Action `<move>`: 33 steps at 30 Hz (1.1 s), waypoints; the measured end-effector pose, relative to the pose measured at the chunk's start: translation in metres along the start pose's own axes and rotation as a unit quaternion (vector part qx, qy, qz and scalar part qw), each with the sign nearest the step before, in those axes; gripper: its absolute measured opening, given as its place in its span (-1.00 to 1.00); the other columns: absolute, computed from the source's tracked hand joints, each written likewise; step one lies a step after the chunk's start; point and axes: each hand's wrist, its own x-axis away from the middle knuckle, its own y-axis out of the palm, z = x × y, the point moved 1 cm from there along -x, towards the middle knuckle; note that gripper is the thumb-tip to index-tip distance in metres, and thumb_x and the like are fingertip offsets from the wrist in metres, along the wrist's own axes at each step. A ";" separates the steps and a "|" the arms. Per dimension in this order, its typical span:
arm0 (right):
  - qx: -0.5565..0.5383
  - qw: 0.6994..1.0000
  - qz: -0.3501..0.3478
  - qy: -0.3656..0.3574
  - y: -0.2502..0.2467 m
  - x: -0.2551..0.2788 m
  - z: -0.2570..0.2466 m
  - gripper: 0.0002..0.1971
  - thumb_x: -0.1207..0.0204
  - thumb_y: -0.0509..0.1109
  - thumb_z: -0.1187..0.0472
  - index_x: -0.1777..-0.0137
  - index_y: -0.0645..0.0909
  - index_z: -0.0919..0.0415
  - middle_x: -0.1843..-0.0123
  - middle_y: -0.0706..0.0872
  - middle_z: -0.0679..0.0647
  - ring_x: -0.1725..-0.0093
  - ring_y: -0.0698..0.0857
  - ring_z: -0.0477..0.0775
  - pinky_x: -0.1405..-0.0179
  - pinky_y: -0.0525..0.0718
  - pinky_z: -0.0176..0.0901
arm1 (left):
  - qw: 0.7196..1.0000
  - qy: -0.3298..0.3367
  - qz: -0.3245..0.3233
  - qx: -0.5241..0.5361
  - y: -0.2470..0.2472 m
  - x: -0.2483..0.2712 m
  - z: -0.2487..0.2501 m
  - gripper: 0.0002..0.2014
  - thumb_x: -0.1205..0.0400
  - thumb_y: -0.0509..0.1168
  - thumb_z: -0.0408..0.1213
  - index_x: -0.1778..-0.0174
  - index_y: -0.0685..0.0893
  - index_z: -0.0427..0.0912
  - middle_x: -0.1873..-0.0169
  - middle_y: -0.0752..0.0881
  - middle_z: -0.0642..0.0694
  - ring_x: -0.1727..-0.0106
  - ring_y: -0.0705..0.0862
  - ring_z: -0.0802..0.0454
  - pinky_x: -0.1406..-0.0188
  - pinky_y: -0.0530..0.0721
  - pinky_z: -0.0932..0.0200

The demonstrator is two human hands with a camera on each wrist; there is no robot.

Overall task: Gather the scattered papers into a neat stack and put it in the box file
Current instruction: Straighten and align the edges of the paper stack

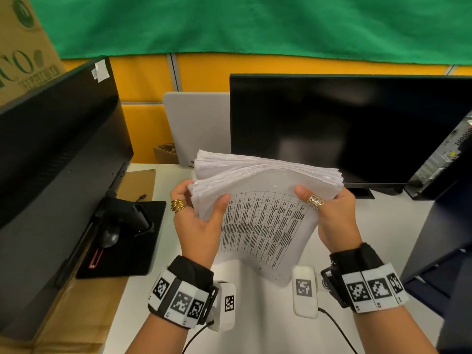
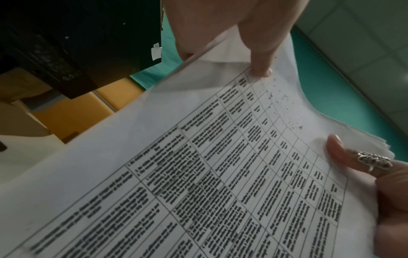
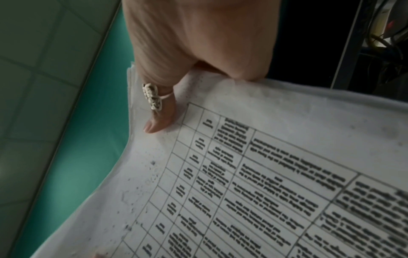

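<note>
Holding the papers (image 1: 265, 200) upright above the desk (image 1: 258, 325), a person squared a thick bundle between two dark monitors. The left hand (image 1: 196, 226) pinched the left side, its thumb (image 1: 221, 208) pressed on the printed top sheet and the other digits curled behind; the right hand (image 1: 334, 221) clamped the right side the same way, a ringed thumb (image 2: 337, 151) flat on the page. The top edge fanned unevenly, and the sheets bowed toward the camera, so the stack was not yet neat. Doing this step well probably meant loosening both pinches a little, tapping the bottom edge on the desk until the sheets dropped level, then tapping a side edge too. Too tight a hold would likely lock the ragged edges in place; too slack, and inner sheets could slip out. No box file could be made out in any view.
</note>
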 end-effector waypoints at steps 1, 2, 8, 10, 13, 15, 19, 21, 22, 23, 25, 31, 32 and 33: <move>0.003 1.000 -0.006 0.002 -0.002 0.000 0.000 -0.40 0.05 0.69 0.02 -0.04 0.68 0.13 0.05 0.84 0.03 0.03 0.81 0.09 0.21 0.75 -0.13 | 1.000 0.000 -0.011 0.012 0.000 -0.001 0.000 -0.50 -0.39 0.47 -0.29 -0.08 0.39 0.24 -0.13 0.62 0.04 -0.19 0.69 0.03 0.00 0.77 0.11; 0.006 1.000 -0.015 0.003 -0.005 -0.001 -0.001 -0.45 0.00 0.67 0.06 -0.04 0.68 0.13 0.05 0.84 0.02 0.03 0.81 0.08 0.20 0.74 -0.11 | 1.000 0.004 -0.022 0.016 -0.001 -0.004 0.000 -0.50 -0.41 0.46 -0.37 -0.08 0.41 0.21 -0.13 0.63 0.02 -0.19 0.69 0.03 0.00 0.77 0.13; 0.060 0.994 -0.090 0.011 -0.018 -0.006 -0.003 -0.32 0.09 0.71 -0.04 -0.10 0.66 0.08 -0.02 0.82 0.06 -0.03 0.79 0.15 0.18 0.78 -0.08 | 0.993 0.005 -0.121 0.001 -0.014 -0.025 0.003 -0.60 -0.46 0.38 -0.51 -0.03 0.54 0.09 -0.02 0.68 0.11 -0.01 0.71 0.40 0.18 0.65 0.53; 0.064 0.993 -0.102 -0.001 -0.016 -0.006 -0.001 -0.46 -0.07 0.63 0.12 -0.11 0.65 0.09 -0.02 0.82 0.06 -0.05 0.78 0.16 0.14 0.77 -0.05 | 0.987 -0.017 -0.157 0.008 -0.016 -0.027 0.004 -0.63 -0.46 0.38 -0.48 -0.04 0.54 0.06 0.00 0.70 0.12 0.01 0.72 0.40 0.18 0.67 0.49; 0.055 0.993 -0.106 -0.007 -0.011 -0.006 0.000 -0.56 -0.17 0.56 0.28 -0.09 0.65 0.06 0.02 0.82 0.02 -0.01 0.79 0.10 0.17 0.77 -0.11 | 0.983 -0.034 -0.180 -0.004 -0.017 -0.030 0.005 -0.69 -0.45 0.37 -0.36 -0.05 0.59 0.06 0.02 0.73 0.12 0.01 0.74 0.33 0.13 0.71 0.41; 0.053 0.992 -0.117 -0.013 -0.011 -0.007 -0.001 -0.58 -0.09 0.65 0.17 0.00 0.71 0.00 0.04 0.83 0.02 0.01 0.80 0.08 0.19 0.76 -0.15 | 0.985 -0.042 -0.170 0.002 -0.017 -0.033 0.003 -0.68 -0.50 0.34 -0.43 -0.05 0.60 0.07 0.01 0.73 0.12 -0.01 0.75 0.26 0.01 0.73 0.30; 0.053 0.984 -0.171 0.008 -0.015 -0.011 -0.003 -0.58 0.03 0.68 0.04 0.10 0.76 -0.07 0.08 0.82 0.01 0.04 0.79 0.03 0.16 0.75 -0.18 | 0.982 -0.027 -0.186 0.015 -0.013 -0.036 0.000 -0.49 -0.46 0.41 -0.39 -0.24 0.40 0.07 -0.16 0.61 0.07 -0.25 0.64 0.06 -0.07 0.72 0.23; 0.046 0.978 -0.203 0.025 -0.017 -0.014 -0.005 -0.55 0.06 0.71 -0.08 0.12 0.76 -0.04 0.13 0.81 -0.01 0.06 0.78 0.01 0.16 0.73 -0.20 | 0.983 0.017 -0.181 -0.007 -0.016 -0.043 -0.005 -0.14 -0.23 0.59 -0.15 -0.32 0.20 0.22 -0.27 0.46 0.08 -0.34 0.54 0.17 -0.12 0.66 0.35; 0.043 0.976 -0.214 0.029 -0.018 -0.015 -0.007 -0.54 0.06 0.71 -0.11 0.13 0.76 -0.03 0.14 0.80 -0.02 0.07 0.77 0.00 0.16 0.72 -0.22 | 0.981 0.020 -0.190 -0.032 -0.018 -0.047 -0.008 0.01 -0.11 0.62 0.02 -0.37 0.12 0.25 -0.33 0.39 0.09 -0.38 0.47 0.28 -0.21 0.60 0.38; 0.040 0.973 -0.223 0.031 -0.018 -0.016 -0.007 -0.53 0.06 0.71 -0.12 0.12 0.76 -0.03 0.14 0.80 -0.03 0.07 0.77 -0.01 0.15 0.72 -0.22 | 0.976 0.001 -0.211 -0.049 -0.018 -0.050 -0.008 0.10 -0.03 0.61 0.15 -0.41 0.09 0.26 -0.38 0.36 0.12 -0.40 0.42 0.36 -0.29 0.54 0.39; 0.044 0.971 -0.233 0.025 -0.015 -0.017 -0.005 -0.52 0.03 0.70 -0.11 0.09 0.74 -0.01 0.12 0.79 -0.03 0.05 0.75 0.01 0.12 0.71 -0.20 | 0.956 -0.070 -0.279 -0.057 -0.016 -0.055 -0.009 -0.02 -0.06 0.61 0.14 -0.38 0.27 0.24 -0.35 0.49 0.20 -0.36 0.49 0.35 -0.36 0.52 0.24; 0.093 0.979 -0.181 -0.018 -0.011 -0.016 -0.010 -0.62 0.02 0.68 0.00 0.14 0.76 -0.05 0.15 0.81 -0.02 0.10 0.77 0.00 0.15 0.72 -0.18 | 0.953 -0.117 -0.259 -0.108 -0.006 -0.052 -0.002 -0.55 -0.40 0.47 -0.47 -0.01 0.58 0.17 -0.01 0.69 0.13 -0.16 0.65 0.08 -0.30 0.60 -0.14; 0.099 0.978 -0.182 -0.023 -0.013 -0.015 -0.010 -0.62 0.00 0.68 -0.01 0.14 0.77 -0.07 0.14 0.82 -0.03 0.09 0.78 -0.02 0.15 0.72 -0.19 | 0.951 -0.122 -0.265 -0.101 -0.007 -0.051 -0.003 -0.52 -0.41 0.46 -0.49 -0.06 0.56 0.16 -0.04 0.68 0.13 -0.19 0.63 0.06 -0.31 0.59 -0.11; 0.106 0.977 -0.186 -0.023 -0.013 -0.013 -0.010 -0.61 0.00 0.67 -0.07 0.12 0.77 -0.09 0.11 0.82 -0.05 0.07 0.78 -0.02 0.14 0.72 -0.21 | 0.947 -0.125 -0.278 -0.099 -0.008 -0.051 -0.003 -0.49 -0.42 0.44 -0.51 -0.12 0.52 0.14 -0.07 0.66 0.12 -0.24 0.61 0.04 -0.34 0.56 -0.08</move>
